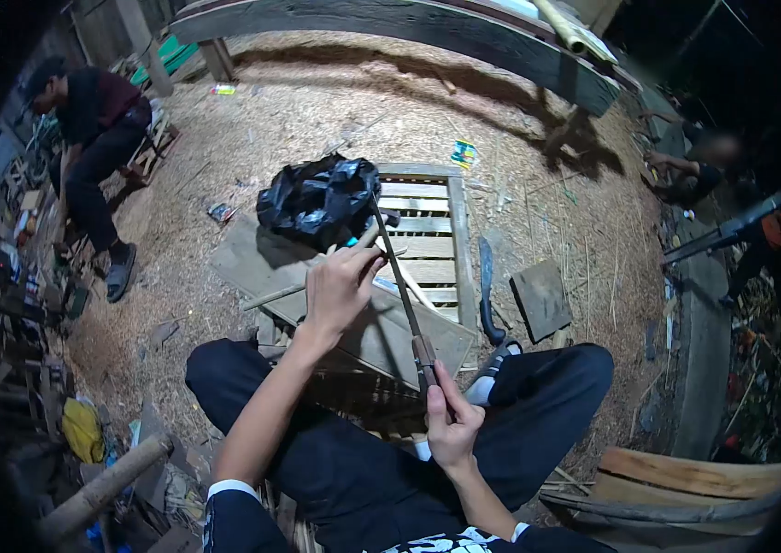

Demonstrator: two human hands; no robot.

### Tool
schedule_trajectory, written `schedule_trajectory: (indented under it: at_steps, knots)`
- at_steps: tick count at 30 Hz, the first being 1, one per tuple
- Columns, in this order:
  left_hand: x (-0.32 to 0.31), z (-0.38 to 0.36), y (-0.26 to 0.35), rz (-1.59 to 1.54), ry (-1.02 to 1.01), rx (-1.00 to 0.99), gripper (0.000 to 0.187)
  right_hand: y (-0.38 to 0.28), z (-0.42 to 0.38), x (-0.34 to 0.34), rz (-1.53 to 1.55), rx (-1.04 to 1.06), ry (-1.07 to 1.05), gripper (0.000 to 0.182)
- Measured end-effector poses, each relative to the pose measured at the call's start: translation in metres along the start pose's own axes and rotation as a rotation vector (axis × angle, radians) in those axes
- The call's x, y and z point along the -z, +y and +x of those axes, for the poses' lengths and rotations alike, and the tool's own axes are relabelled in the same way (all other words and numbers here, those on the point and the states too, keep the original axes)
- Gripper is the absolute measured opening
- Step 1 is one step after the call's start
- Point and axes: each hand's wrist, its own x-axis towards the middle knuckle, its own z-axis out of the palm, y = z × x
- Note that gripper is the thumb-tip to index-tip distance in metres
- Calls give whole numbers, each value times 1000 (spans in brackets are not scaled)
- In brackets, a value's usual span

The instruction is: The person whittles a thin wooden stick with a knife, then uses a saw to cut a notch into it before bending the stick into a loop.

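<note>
My right hand [449,419] is closed round the brown handle of a long thin dark blade [399,276], which points up and away from me. Beside the blade, my left hand [340,288] pinches a short pale stick [369,236] near the blade's far part. Just beyond is a crumpled black plastic bag [317,201], resting by a slatted wooden frame [458,221]. Under my hands lies a flat grey board [418,343]. A curved pale strip [420,288] crosses the slats. To the right lie a dark machete [486,286] and a square dark block [540,300].
A person [100,147] sits at the left; other people [694,166] are at the far right. A long wooden beam [409,26] spans the back. Wood shavings cover the ground [197,198]. A bamboo pole [109,488] juts in at lower left, curved planks [685,475] at lower right.
</note>
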Motion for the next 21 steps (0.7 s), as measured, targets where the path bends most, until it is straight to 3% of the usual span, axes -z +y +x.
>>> schedule_trajectory:
  at_steps: [5, 10, 12, 14, 17, 21]
  knots:
    - [4, -7, -17, -43, 133, 8, 13, 9, -4, -17, -27, 49, -42, 38]
    - [8, 2, -35, -17, 94, 19, 8, 26, -3, -29, -30, 36, -28, 40]
    - [17, 6, -54, 54, 101, 61, 11, 22, 2, -29, -29, 214, -16, 39]
    - [30, 7, -53, -24, 134, 74, 10, 14, 13, -32, -23, 205, -16, 41]
    - [43, 6, -43, -65, 172, -22, 13, 7, 37, -38, -132, 114, 17, 41]
    - [48, -4, -48, -39, 217, -130, 18, 3, 79, -44, -282, 190, 48, 39]
